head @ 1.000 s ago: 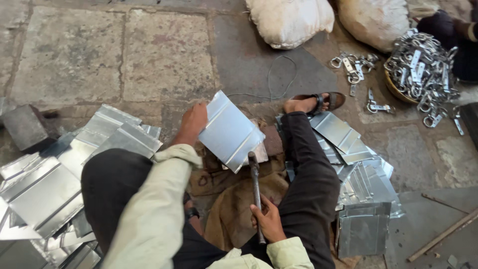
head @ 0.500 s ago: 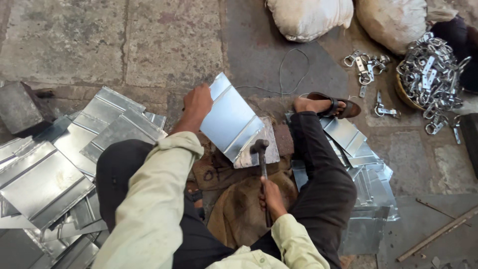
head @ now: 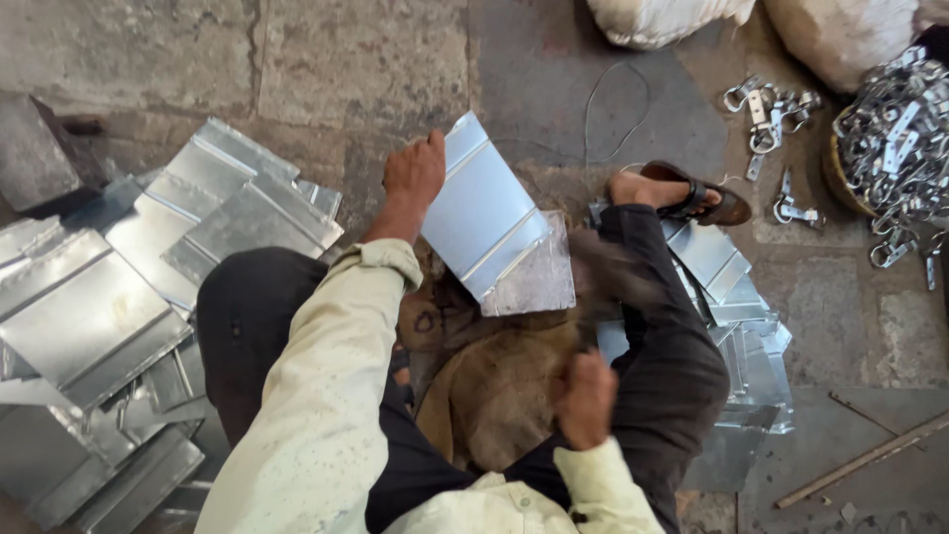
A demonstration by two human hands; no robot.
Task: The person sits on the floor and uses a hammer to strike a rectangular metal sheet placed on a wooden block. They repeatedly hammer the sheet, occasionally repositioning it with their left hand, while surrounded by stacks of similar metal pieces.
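I sit on a stone floor with a bent, ribbed metal sheet [head: 482,210] tilted in front of me. My left hand [head: 414,174] grips its upper left edge. The sheet's lower edge rests on a flat grey metal block [head: 542,283] that sits on a brown sack cloth [head: 494,391] between my legs. My right hand [head: 585,398] is closed around a hammer handle, low beside my right knee. The hammer [head: 599,282] is only a dark blur of motion above that hand, right of the block.
A heap of folded metal sheets [head: 94,307] lies at my left and a smaller stack [head: 736,297] under my right leg. My sandalled foot [head: 687,195] points right. A basket of metal clips [head: 900,138], loose clips [head: 771,104], white sacks [head: 662,15] and a thin rod [head: 870,455] lie beyond.
The hammer head rested on the sheet's lower edge before; now it is off it and blurred in a swing. My left hand still holds the sheet.
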